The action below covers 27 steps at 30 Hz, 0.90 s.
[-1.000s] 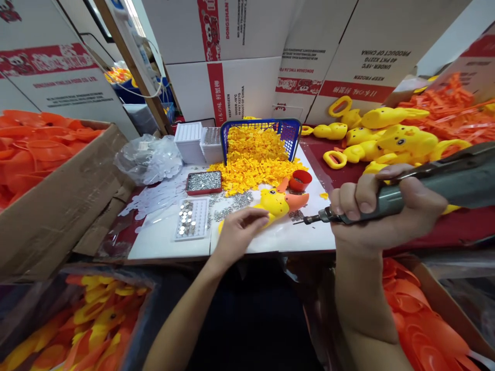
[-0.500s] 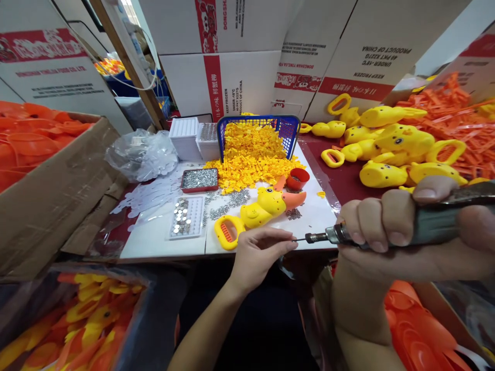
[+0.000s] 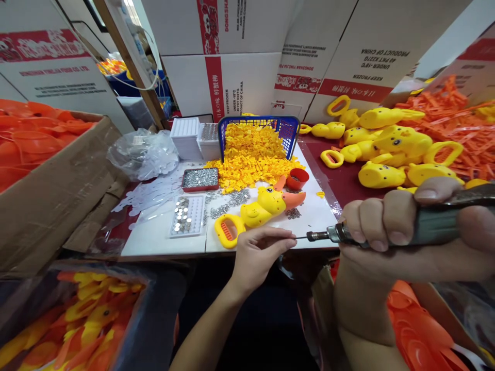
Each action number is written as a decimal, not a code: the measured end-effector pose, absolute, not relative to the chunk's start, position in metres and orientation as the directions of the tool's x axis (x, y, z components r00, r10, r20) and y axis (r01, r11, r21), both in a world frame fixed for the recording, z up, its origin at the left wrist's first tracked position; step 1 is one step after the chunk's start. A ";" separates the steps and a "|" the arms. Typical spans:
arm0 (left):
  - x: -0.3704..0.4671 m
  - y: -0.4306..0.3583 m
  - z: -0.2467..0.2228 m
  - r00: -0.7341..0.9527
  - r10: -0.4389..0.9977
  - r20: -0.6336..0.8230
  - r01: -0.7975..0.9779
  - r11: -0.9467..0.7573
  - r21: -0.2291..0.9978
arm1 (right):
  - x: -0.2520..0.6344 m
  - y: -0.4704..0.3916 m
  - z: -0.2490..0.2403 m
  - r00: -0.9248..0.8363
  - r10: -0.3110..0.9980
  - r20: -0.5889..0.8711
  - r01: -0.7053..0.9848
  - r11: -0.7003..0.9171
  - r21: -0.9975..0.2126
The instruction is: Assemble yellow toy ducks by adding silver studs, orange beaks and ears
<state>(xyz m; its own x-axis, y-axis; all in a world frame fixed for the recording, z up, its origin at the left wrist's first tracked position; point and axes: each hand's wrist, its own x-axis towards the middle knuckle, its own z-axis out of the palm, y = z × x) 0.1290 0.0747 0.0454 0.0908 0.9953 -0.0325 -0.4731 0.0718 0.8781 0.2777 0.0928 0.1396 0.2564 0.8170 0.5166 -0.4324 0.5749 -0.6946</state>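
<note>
Pinching the tip of the thin bit (image 3: 301, 237) between thumb and forefinger, the left grip (image 3: 253, 257) is at the near edge of the surface (image 3: 319, 221); whatever else sits between those fingertips is hidden. Right of it, the right grip (image 3: 390, 226) is wrapped around the power screwdriver (image 3: 436, 225), whose bit points left at the left grip. The yellow duck toy (image 3: 258, 212) lies on the surface just beyond the left grip, apart from it, its orange beak to the right and its ring-shaped handle to the left. Farther beyond the left grip stand a red cup (image 3: 295, 183) and a blue basket (image 3: 293, 139) with yellow plastic pieces (image 3: 247, 172) in and before it. Beyond the left grip, to its left, are a white tray (image 3: 198, 216) of silver discs (image 3: 181, 215) and a red tray (image 3: 200, 189) of small metal bits. Beyond the right grip lie more yellow toys (image 3: 402, 139).
</note>
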 end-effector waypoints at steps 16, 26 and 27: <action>0.131 0.073 0.046 0.006 0.999 0.037 -0.454 -0.030 0.890 | 0.280 0.092 0.138 0.225 0.834 0.504 -0.447 0.548 -0.707; 0.127 0.072 0.042 0.121 0.993 -0.014 -0.419 0.064 0.906 | 0.283 0.092 0.137 0.155 0.842 0.517 -0.455 0.525 -0.719; 0.126 0.072 0.042 0.118 0.993 -0.023 -0.416 0.071 0.907 | 0.283 0.092 0.138 0.158 0.845 0.511 -0.452 0.522 -0.723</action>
<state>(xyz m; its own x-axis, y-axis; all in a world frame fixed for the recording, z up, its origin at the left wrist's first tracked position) 0.1263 0.0721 0.0418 0.1176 0.9928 -0.0235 -0.4159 0.0707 0.9067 0.2828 0.0920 0.1378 0.1583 0.8450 0.5108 -0.4517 0.5220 -0.7235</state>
